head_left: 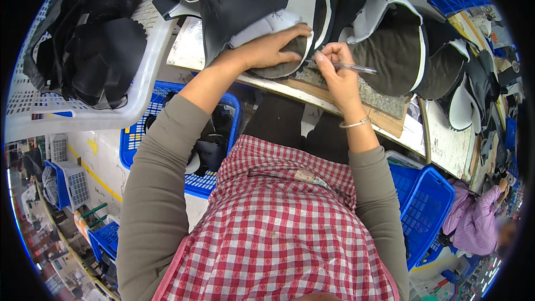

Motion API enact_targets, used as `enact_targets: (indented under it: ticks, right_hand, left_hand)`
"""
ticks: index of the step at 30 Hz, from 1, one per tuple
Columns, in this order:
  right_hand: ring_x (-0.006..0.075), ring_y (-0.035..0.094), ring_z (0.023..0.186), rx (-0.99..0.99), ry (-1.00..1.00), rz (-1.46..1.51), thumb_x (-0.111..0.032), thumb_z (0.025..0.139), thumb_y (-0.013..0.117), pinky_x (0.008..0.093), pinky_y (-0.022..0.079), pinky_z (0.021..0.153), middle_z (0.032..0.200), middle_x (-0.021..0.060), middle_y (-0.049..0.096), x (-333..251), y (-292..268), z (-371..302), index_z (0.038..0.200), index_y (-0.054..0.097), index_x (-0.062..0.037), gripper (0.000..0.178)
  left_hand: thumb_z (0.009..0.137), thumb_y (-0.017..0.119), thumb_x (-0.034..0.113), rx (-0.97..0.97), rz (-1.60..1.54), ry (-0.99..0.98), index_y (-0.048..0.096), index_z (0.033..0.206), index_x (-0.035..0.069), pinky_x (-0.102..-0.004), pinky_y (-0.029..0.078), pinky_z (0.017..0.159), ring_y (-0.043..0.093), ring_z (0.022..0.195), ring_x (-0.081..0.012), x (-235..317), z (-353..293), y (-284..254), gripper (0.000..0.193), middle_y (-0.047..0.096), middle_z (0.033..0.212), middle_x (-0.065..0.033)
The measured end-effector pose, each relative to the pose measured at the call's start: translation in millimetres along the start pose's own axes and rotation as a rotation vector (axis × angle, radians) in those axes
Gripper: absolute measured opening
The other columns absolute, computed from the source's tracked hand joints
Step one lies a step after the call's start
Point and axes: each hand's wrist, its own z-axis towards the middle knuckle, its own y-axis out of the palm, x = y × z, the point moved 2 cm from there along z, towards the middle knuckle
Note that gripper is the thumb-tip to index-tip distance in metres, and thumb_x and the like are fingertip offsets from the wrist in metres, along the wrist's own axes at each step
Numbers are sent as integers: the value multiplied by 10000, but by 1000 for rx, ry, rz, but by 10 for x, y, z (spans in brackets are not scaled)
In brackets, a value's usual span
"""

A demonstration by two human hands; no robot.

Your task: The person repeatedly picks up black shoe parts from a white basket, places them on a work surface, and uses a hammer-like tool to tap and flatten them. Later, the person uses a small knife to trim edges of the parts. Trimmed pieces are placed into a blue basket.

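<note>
My left hand (272, 50) holds down a black boot upper (245, 5) with white lining on the bench. Its index finger reaches across the lining to the white edge, and the thumb presses lower on the dark inner fabric. In my right hand (339, 72) is a slim clear-barrelled pen (359, 68), pinched between thumb and fingers. The pen's tip end points left, close to the edge of the upper; whether it touches cannot be made out. To the right of that hand lies another upper (387, 58), its dark fuzzy inside facing up.
More uppers (465, 97) heap along the bench (451, 134) to the right. A white crate (142, 86) of black pieces (106, 58) stands at the left. Blue baskets (136, 159) sit below. At the far right is another person in a purple checked sleeve (476, 220).
</note>
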Motion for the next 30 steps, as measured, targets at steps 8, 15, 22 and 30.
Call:
enact_targets:
  ticks: [8,15,22,30]
  right_hand:
    - [26,480,663,15,32,-127,-164,978,726,221,407,585,723,-44,552,227,131,99,866,525,-57,253]
    - [34,523,681,-68,-9,-154,-169,978,732,224,445,603,748,-21,599,219,176,84,882,532,-51,250]
    - [65,566,673,-26,-46,-345,-190,968,745,252,480,613,745,14,631,177,270,99,872,570,-28,258]
    - [102,604,642,-35,-80,-441,-207,956,751,288,493,588,730,43,654,172,270,91,876,596,-24,253]
  left_hand:
    - [946,524,50,-39,22,145,574,1040,41,-346,385,1115,527,1308,-290,-235,102,-11,107,466,1532,-133]
    - [928,493,98,-151,44,121,523,913,26,-374,394,1106,528,1318,-304,-66,107,-200,80,467,1518,-181]
    - [753,543,-79,-74,121,155,441,959,69,-456,404,1145,481,1386,-381,-87,95,-135,273,450,1544,-161]
    - [740,531,-109,-28,127,228,450,976,75,-457,420,1140,497,1375,-373,-161,94,-71,310,450,1546,-147]
